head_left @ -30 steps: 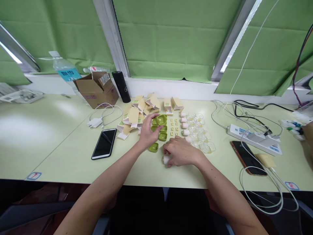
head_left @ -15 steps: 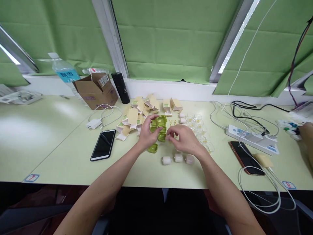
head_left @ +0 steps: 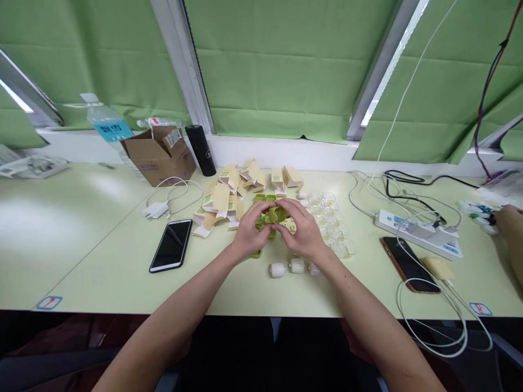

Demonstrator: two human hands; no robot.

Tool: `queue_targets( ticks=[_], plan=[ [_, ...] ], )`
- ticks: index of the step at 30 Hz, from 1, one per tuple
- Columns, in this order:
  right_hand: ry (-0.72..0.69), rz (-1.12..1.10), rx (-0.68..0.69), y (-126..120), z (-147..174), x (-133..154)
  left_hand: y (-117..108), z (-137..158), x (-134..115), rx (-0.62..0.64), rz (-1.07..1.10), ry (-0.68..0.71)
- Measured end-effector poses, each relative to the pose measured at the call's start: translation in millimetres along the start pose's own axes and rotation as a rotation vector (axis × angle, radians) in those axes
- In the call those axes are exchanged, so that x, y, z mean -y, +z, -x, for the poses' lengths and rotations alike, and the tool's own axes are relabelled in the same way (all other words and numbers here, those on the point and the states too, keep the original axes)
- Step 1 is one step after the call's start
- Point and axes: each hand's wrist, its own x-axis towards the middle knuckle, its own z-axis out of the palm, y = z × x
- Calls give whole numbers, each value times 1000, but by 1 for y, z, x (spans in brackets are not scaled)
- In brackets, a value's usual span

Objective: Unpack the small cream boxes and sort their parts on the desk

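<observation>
Between my left hand and my right hand is a small green plastic case, gripped at its two sides by thumbs and fingers. More green plastic pieces lie on the table behind and under my left hand. Several white cylindrical pieces stand in a row in front of my right hand. Clear plastic pieces with yellow spots are grouped to the right of it. Tiny yellow parts beside the case are mostly covered by my right hand.
Folded cream cartons lie behind my hands. To the left are a phone, a charger, a cardboard box and a black bottle. A power strip, another phone and loose cables sit right, near another person's hand.
My right hand has moved left to meet the green case and now grips it too. The case has shifted slightly right and been tilted, between both hands.
</observation>
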Motion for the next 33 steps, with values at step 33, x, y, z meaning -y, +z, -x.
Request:
queue_targets(
  ticks=[33],
  plan=[
    [-86,-100,-89,3,2,5,-11,-18,-1,-68,870,-785]
  ],
)
